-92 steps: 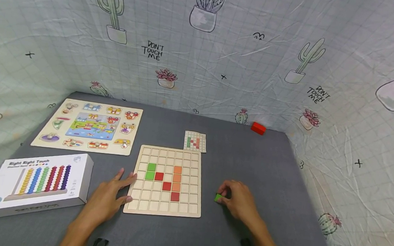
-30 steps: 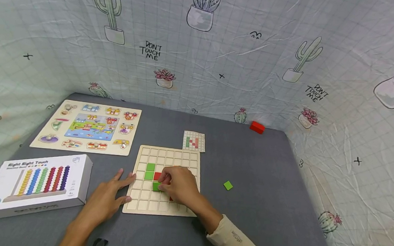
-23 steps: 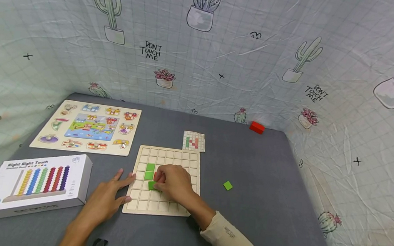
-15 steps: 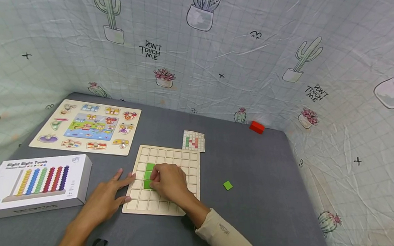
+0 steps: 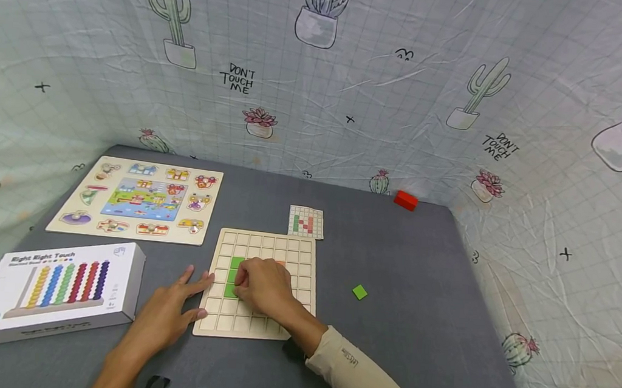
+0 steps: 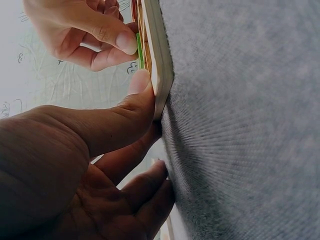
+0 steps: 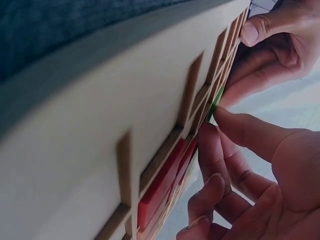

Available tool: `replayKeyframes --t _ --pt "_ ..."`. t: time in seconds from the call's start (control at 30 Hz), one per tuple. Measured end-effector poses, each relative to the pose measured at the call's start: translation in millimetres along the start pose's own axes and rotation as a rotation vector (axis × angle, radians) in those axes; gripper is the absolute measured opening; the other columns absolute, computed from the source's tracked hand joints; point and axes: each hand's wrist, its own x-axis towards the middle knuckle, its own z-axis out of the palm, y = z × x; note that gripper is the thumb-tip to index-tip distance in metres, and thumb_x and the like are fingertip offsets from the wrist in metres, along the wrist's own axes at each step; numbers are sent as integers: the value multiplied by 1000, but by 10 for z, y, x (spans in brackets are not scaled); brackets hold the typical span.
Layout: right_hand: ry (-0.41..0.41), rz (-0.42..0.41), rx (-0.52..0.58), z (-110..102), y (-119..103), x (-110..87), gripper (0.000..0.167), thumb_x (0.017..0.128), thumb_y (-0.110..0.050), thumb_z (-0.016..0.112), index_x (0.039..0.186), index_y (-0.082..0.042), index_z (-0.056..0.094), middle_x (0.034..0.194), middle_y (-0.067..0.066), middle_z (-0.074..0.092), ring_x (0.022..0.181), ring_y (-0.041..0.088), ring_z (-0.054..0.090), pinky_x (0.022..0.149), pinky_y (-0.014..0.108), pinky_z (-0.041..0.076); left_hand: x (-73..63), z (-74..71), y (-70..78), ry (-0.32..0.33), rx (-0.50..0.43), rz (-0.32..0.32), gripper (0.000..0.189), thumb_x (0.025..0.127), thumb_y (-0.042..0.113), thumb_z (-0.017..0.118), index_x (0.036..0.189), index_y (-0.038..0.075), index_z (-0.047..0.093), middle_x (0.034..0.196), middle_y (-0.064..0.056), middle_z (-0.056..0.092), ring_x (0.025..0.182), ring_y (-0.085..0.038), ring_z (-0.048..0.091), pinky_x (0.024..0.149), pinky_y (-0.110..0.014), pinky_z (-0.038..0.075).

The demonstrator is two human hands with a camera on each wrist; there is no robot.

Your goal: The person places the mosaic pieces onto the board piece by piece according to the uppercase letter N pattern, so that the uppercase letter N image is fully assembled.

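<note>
A wooden grid board [image 5: 264,235] lies on the dark table. My right hand [image 5: 264,285] reaches over it, thumb and finger pinching a green square tile [image 5: 229,291] at its right edge; the tile lies at a left-side cell. Two further green tiles [image 5: 237,263] sit in line behind it. Red tiles [image 7: 162,185] show in the right wrist view, mostly hidden under my hand in the head view. My left hand [image 5: 166,307] rests at the board's left edge, fingers extended and spread. In the left wrist view, its thumb [image 6: 139,82] touches the board's rim [image 6: 161,65].
A loose green tile [image 5: 360,292] lies right of the board. A small pattern card [image 5: 306,222] touches the board's far edge. A red block [image 5: 406,200] stands at the back right. Picture puzzle [image 5: 137,198] and white bead-toy box [image 5: 59,290] are on the left.
My right hand has carried a green tile from the right side onto the board, then slid it left under the other green tiles. The left hand has stayed put.
</note>
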Motion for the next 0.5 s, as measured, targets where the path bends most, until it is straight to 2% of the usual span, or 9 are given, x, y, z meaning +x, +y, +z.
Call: replayKeyframes --t 0.23,0.37,0.5 --pt "-11 -1 32 -61 76 -38 15 80 -17 89 80 -24 76 62 -17 61 63 -1 52 56 21 40 0 0 10 -9 9 -6 66 86 13 87 148 9 64 157 -36 45 127 -66 58 98 -71 51" --pt "-2 12 66 -146 140 -93 17 81 -19 92 85 -25 77 69 -18 67 71 -1 56 60 21 42 -2 -4 18 -15 7 -9 66 87 13 87 149 9 63 158 -35 45 129 -65 57 99 -72 50" --pt "8 -5 115 -257 235 -164 14 84 -20 91 92 -24 80 76 -16 70 77 4 59 67 21 44 5 -7 22 -29 -1 -27 67 87 13 87 150 9 62 159 -34 44 132 -65 54 100 -73 49"
